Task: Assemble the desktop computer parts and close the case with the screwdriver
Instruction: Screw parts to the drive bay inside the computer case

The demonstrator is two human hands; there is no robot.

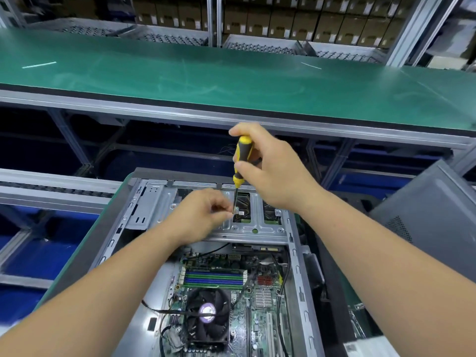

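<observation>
Screwdriver (242, 155) (upright) in right hand (270, 173) over case (293, 253).

Your two hands are crowding the drive bracket (226, 228) at the far end of the open case (296, 266), the screwdriver (242, 161) standing nearly upright between them. Nearer you, cables (282, 287) are crossing the motherboard (262, 300) beside the fan (207, 315). A grey side panel (432, 215) is leaning at your right, blocking that side.

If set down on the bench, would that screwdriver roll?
Likely yes: the screwdriver has a rounded yellow-black handle, gripped upright by the right hand. It looks stiff and light. The rubbery-looking black grip may slow rolling and resist slipping.
</observation>
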